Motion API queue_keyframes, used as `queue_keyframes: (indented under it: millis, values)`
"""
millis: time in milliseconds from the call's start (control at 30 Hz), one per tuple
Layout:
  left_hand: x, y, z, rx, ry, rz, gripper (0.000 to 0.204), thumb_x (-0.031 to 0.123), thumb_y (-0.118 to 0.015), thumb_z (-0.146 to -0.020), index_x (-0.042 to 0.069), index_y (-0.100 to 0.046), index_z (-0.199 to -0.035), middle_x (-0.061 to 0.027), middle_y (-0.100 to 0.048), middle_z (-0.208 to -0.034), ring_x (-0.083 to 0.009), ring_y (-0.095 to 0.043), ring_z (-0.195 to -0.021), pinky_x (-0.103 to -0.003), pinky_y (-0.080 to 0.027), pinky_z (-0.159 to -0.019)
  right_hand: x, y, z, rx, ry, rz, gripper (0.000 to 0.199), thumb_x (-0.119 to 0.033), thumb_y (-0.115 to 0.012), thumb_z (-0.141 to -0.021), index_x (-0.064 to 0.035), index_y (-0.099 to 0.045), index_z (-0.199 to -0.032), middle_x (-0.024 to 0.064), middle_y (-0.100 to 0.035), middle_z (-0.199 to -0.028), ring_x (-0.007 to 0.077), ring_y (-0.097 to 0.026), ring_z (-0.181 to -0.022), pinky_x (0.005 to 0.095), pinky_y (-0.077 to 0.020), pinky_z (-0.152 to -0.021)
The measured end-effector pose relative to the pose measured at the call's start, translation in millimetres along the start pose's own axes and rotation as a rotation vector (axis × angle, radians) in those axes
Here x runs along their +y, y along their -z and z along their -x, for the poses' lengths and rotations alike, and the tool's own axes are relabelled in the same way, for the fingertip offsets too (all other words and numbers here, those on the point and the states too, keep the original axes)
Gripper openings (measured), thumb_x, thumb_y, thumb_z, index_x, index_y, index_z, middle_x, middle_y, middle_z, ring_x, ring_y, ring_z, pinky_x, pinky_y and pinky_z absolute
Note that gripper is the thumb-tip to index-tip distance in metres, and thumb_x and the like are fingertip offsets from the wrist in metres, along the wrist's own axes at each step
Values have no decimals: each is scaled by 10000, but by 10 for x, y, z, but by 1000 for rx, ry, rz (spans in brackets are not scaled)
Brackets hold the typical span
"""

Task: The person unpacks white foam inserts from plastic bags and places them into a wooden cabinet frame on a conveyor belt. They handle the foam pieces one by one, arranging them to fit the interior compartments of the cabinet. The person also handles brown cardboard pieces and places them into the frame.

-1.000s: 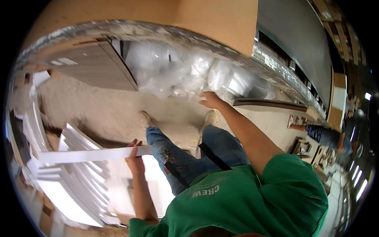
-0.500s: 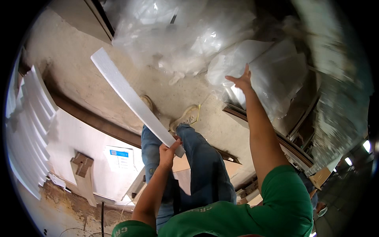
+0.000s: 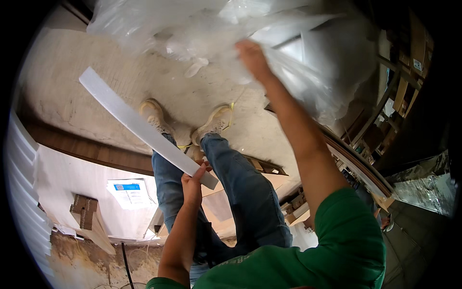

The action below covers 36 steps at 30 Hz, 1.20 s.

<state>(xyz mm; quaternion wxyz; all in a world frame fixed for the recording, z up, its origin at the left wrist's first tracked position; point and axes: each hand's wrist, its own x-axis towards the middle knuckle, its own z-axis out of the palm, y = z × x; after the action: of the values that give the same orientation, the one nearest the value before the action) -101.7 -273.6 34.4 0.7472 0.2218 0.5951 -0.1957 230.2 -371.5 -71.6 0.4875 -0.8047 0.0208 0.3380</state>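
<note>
My left hand (image 3: 193, 180) is closed round the lower end of a long white foam strip (image 3: 130, 119). The strip slants up and away to the left, over my left shoe. At the far middle, my right hand (image 3: 253, 59) is closed and somewhat smeared by motion. It grips clear plastic sheeting (image 3: 308, 72), whose folds run from the fist toward the right. More crumpled plastic film (image 3: 144, 26) heaps up beyond it; the fingertips are hidden.
Left of my legs lies a white panel (image 3: 62, 173) with a brown edge, bearing a printed sheet (image 3: 130, 193) and a wooden block (image 3: 84, 211). White ridged foam (image 3: 21, 192) stands at the far left. Brown-edged boards (image 3: 356, 176) and shelving (image 3: 409, 72) are at right.
My right hand has gone from spread fingers to a closed grip on the plastic and moved left and farther out, pulling folds along. The foam strip stays in my left hand; the view has shifted.
</note>
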Motion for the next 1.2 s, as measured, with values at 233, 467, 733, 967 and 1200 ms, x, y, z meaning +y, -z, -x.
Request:
queue_keyframes:
  millis: [233, 467, 733, 967, 1200]
  values:
    - [48, -74, -71, 13, 4, 4, 254, 124, -613, -803, -12, -562, -1011, -100, -616, -953, -196, -602, -825, -312, -475, -742, -539, -141, 529, -640, -20, 89, 181, -196, -559, -850, -32, -578, -926, 17, -556, -737, 81, -559, -701, 219, -443, -602]
    - [-49, -88, -69, -17, 51, -22, 253, 141, -623, -795, -6, -575, -995, -91, -620, -939, -185, -599, -827, -303, -461, -732, 148, 1787, -355, 594, -129, 92, 428, -280, -574, -803, -31, -505, -1143, 171, -582, -1021, 228, -608, -801, 313, -501, -656]
    - [-4, -119, -46, -60, 23, -10, 243, 141, -621, -796, -2, -582, -989, -91, -614, -939, -177, -588, -845, -301, -445, -755, 89, 1688, -914, 212, -234, 1444, 909, -504, -661, -671, -129, -217, -1369, 201, -494, -1201, 311, -448, -1153, 397, -410, -922]
    - [57, -80, -80, -19, -6, -37, 257, 136, -613, -804, -11, -568, -1010, -96, -617, -900, -195, -602, -806, -304, -470, -733, -223, 1670, -640, 260, -203, 1474, 641, -227, -568, -735, -50, -305, -1293, 229, -540, -1092, 351, -543, -1001, 422, -448, -842]
    - [638, -209, 506, -139, -93, 92, 318, 273, -525, -881, 2, -460, -1035, -162, -593, -942, -271, -606, -827, -365, -467, -787, -1138, 2380, -198, 1027, 249, 1061, 518, -135, -478, -758, 5, -336, -1236, 256, -549, -1014, 404, -545, -913, 462, -450, -772]
